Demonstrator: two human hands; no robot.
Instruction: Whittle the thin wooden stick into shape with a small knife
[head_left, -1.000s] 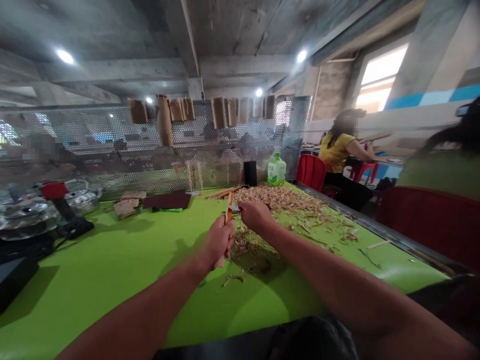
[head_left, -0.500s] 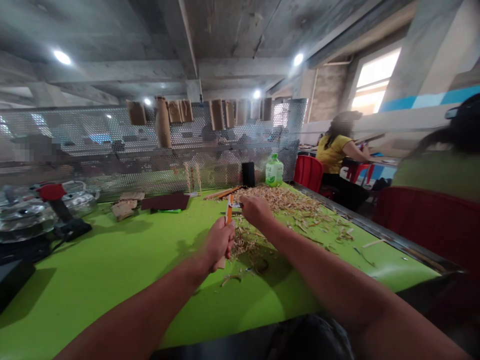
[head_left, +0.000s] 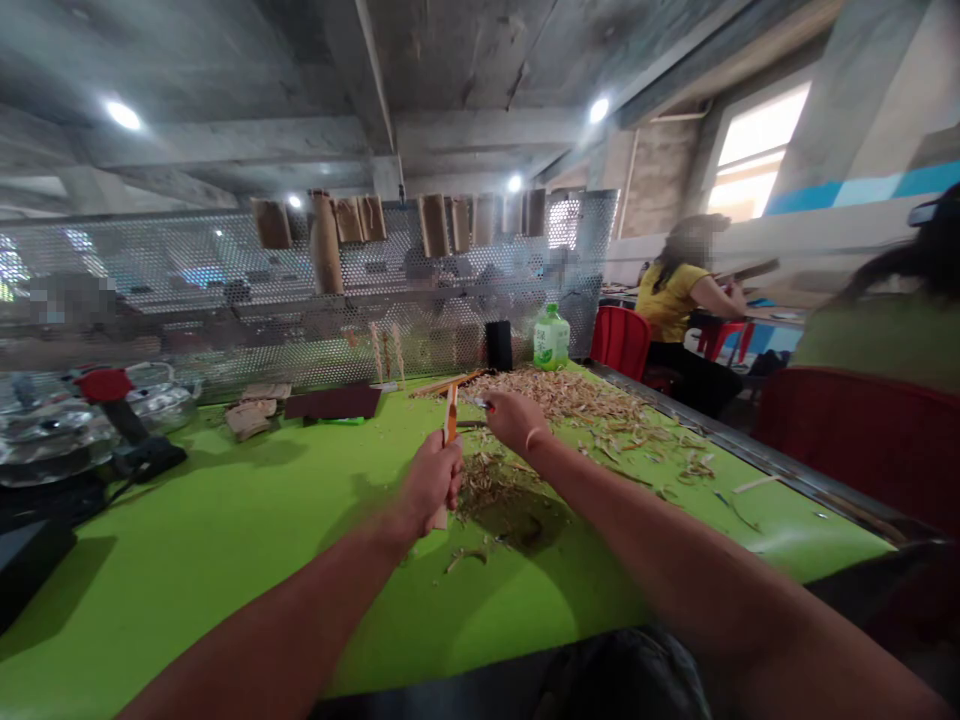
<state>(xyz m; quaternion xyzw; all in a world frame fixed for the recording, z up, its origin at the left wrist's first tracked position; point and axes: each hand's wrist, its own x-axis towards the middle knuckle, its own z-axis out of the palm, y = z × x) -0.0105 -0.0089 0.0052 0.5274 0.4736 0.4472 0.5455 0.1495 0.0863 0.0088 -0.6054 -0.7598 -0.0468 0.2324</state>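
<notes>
My left hand (head_left: 433, 482) grips an upright wooden stick (head_left: 450, 420), orange-coloured at its top, with its pale lower end (head_left: 439, 518) showing below my fist. My right hand (head_left: 516, 420) is closed on a small metal-bladed knife (head_left: 481, 404), mostly hidden by my fingers and blurred. Knife and stick stand a short way apart, above a scatter of wood shavings (head_left: 487, 482). A larger heap of shavings (head_left: 551, 393) lies just beyond my right hand on the bright green table (head_left: 225, 570).
Behind the heap, a perforated metal screen (head_left: 187, 300) carries hanging paper bags (head_left: 433, 226). A green-capped bottle (head_left: 551, 339), black cup (head_left: 498, 346), dark abrasive sheet (head_left: 333, 403) and red-topped tool (head_left: 105, 386) stand nearby. Seated people (head_left: 679, 300) work to the right, beyond the table's metal edge (head_left: 735, 435).
My left hand and the stick have shifted slightly left, widening the gap to the knife. The stick now stands more upright. My right hand has stayed about where it was.
</notes>
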